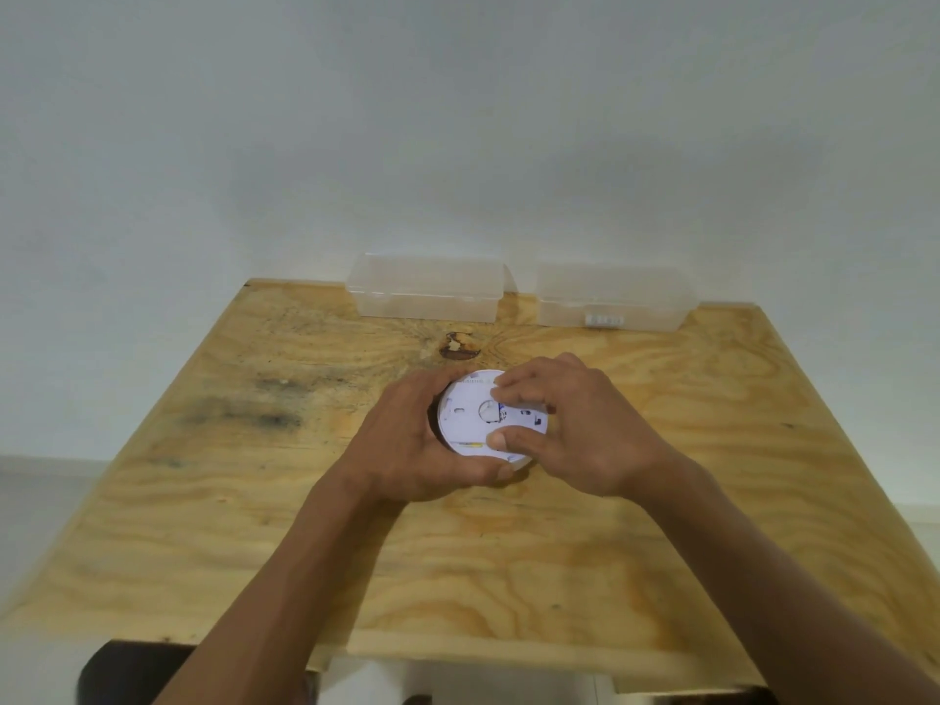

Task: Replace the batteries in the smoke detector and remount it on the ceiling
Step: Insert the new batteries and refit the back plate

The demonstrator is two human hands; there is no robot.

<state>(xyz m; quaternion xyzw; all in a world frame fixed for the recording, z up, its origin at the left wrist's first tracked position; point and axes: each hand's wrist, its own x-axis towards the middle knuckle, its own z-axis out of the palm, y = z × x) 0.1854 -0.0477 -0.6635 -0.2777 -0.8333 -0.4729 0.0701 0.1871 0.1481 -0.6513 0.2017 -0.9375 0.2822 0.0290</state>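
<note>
A round white smoke detector sits near the middle of a plywood table, its flat back side turned up toward the camera. That face shows small slots, a round recess near its centre, some blue print and a thin yellow strip along its near edge; the print is too blurred to read.

The left hand wraps around the detector's left and near rim, its grip clenched on the body, with the thumb curling under the near edge and the fingers hidden behind the far side. The right hand lies over the detector's right half, its grip also grasping the unit: the fingertips press on the upper face near the far rim, and the thumb presses down on the near part of the face, beside the yellow strip. Whether the detector rests on the table or is lifted slightly off it cannot be told.

Beyond the detector, at the table's far edge against a pale wall, stand two clear plastic boxes side by side with lids closed: the left box and the right box, which carries a small white label on its front. Between the detector and the boxes, a dark knot marks the wood.
</note>
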